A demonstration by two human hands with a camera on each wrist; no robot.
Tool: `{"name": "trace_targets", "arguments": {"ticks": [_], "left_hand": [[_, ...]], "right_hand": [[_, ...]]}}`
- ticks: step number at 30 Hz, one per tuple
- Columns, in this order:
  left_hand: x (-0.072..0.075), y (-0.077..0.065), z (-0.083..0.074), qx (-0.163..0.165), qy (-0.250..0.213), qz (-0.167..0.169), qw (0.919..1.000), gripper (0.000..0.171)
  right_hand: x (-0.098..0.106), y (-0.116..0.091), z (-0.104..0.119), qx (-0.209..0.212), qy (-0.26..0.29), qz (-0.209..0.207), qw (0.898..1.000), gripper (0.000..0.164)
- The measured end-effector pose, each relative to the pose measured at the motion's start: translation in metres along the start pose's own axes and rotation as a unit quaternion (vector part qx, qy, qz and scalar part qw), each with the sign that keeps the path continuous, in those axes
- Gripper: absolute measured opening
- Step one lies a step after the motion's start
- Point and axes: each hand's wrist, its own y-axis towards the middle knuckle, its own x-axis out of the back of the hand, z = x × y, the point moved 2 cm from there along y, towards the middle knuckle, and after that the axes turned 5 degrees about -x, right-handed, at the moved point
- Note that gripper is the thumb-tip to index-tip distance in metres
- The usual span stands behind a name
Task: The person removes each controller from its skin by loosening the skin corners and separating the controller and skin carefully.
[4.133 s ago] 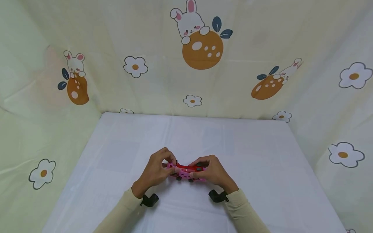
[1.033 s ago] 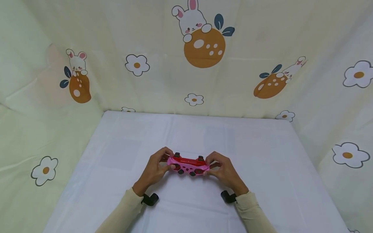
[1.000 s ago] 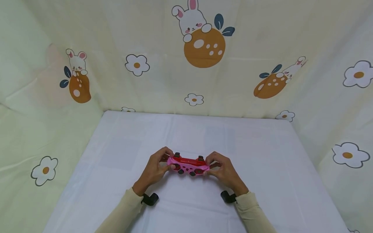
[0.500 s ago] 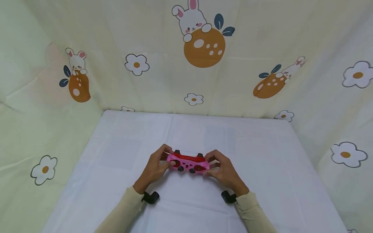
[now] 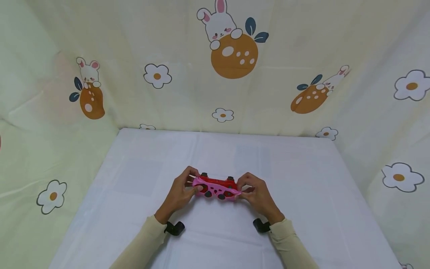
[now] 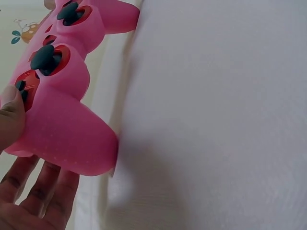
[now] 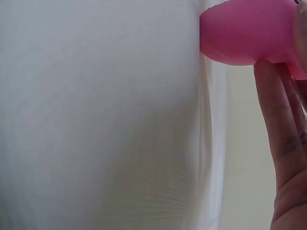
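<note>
Two grips | red controller held by left hand | right edge of pink cover pinched by right hand, newly pulled away | fit there judged loose

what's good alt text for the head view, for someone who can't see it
A person's left hand and right hand hold a red game controller with a pink cover by its two ends, at a white table. Behind is pale cloth printed with rabbits and flowers.
</note>
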Motion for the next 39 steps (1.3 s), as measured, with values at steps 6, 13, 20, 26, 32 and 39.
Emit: {"name": "trace_targets", "arguments": {"ticks": [6, 13, 20, 26, 32, 39], "left_hand": [[-0.0023, 0.0000, 0.0041, 0.002, 0.001, -0.015, 0.9999, 0.038], [-0.0029, 0.0022, 0.0036, 0.011, 0.001, -0.021, 0.9997, 0.037], [-0.0028, 0.0024, 0.0008, 0.020, 0.004, -0.021, 0.9996, 0.038], [-0.0034, 0.0020, 0.0003, 0.020, 0.017, -0.024, 0.9994, 0.038], [-0.0044, 0.0029, 0.0011, 0.026, 0.013, -0.023, 0.9993, 0.038], [-0.0048, 0.0034, 0.0043, 0.021, 0.011, -0.031, 0.9992, 0.037]], "right_hand": [[-0.0001, 0.0003, 0.0018, 0.007, -0.016, 0.011, 1.000, 0.035], [-0.0013, 0.0000, 0.0019, -0.012, -0.003, 0.012, 1.000, 0.047], [-0.0032, 0.0016, 0.0044, -0.004, -0.020, -0.025, 0.999, 0.041], [-0.0037, 0.0028, 0.0032, 0.003, -0.053, -0.037, 0.998, 0.032], [-0.0005, 0.0052, 0.0013, -0.016, -0.023, -0.034, 0.999, 0.038], [0.0000, 0.0073, -0.0030, -0.001, -0.009, -0.038, 0.999, 0.031]]}}
